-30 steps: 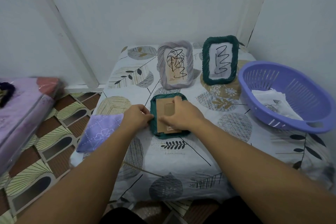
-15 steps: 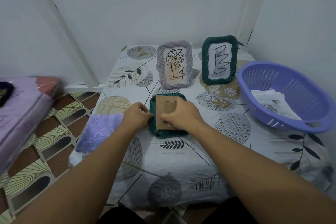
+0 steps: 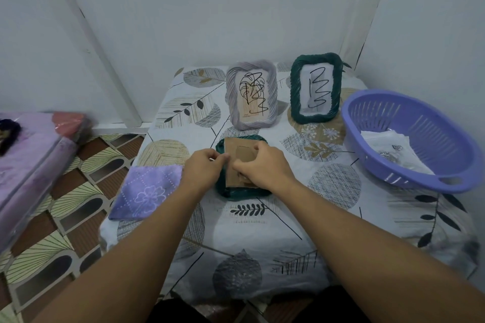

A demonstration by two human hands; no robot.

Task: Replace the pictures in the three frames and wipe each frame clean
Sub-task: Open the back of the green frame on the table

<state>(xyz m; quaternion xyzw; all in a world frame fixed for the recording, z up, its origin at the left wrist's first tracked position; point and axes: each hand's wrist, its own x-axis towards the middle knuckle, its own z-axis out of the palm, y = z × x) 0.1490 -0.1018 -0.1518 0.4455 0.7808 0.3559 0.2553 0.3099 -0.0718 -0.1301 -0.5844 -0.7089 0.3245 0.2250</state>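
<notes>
A dark green woven frame (image 3: 242,193) lies face down in the middle of the table, its brown cardboard back (image 3: 240,151) turned up. My left hand (image 3: 203,172) pinches the back's left edge with curled fingers. My right hand (image 3: 262,165) rests on the cardboard with fingers curled at the same edge. Two frames stand upright behind: a grey woven frame (image 3: 252,98) and a green woven frame (image 3: 316,88), each holding a scribbled picture. A purple cloth (image 3: 147,191) lies flat at the table's left edge.
A purple plastic basket (image 3: 409,139) with white papers (image 3: 388,148) inside sits at the table's right. The leaf-patterned tablecloth (image 3: 262,231) covers the table. White walls close the back and right. A purple wrapped bundle (image 3: 29,165) lies on the tiled floor at left.
Both hands have drawn closer together at the left edge of the cardboard back. The frame itself stays in place.
</notes>
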